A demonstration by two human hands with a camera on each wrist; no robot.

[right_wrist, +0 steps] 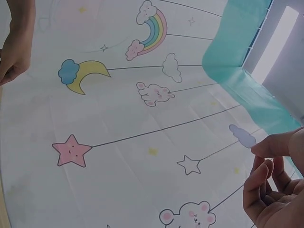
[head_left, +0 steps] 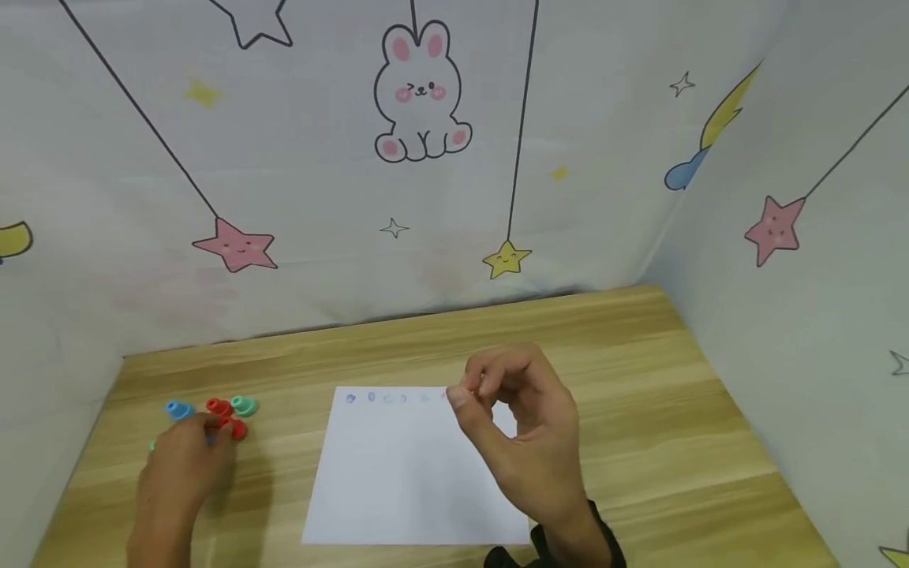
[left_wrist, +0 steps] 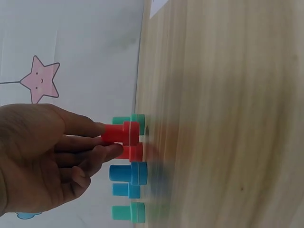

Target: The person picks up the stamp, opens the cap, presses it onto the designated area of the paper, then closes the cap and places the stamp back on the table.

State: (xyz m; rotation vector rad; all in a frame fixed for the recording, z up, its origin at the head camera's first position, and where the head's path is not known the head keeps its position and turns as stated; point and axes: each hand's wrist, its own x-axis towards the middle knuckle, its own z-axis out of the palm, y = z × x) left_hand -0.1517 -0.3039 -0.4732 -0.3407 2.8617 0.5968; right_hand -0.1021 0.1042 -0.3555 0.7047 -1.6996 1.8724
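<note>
At the left of the table, my left hand (head_left: 183, 465) pinches a red toy stamp (left_wrist: 131, 133) by its narrow handle, between thumb and fingertips. A second red stamp (head_left: 218, 406) stands right behind it. Close by are a green stamp (head_left: 245, 405) and a blue stamp (head_left: 179, 409). Another blue stamp (left_wrist: 126, 190) and another green stamp (left_wrist: 128, 213) show in the left wrist view. My right hand (head_left: 529, 430) is raised over the white paper (head_left: 398, 481), fingers loosely bent and thumb near the fingertips, nothing visible between them.
Small faint coloured prints (head_left: 372, 397) run in a row along the paper's far edge, partly hidden by the right hand. The wooden table (head_left: 660, 410) ends at a cartoon-printed cloth wall (head_left: 319, 197) behind and another at the right.
</note>
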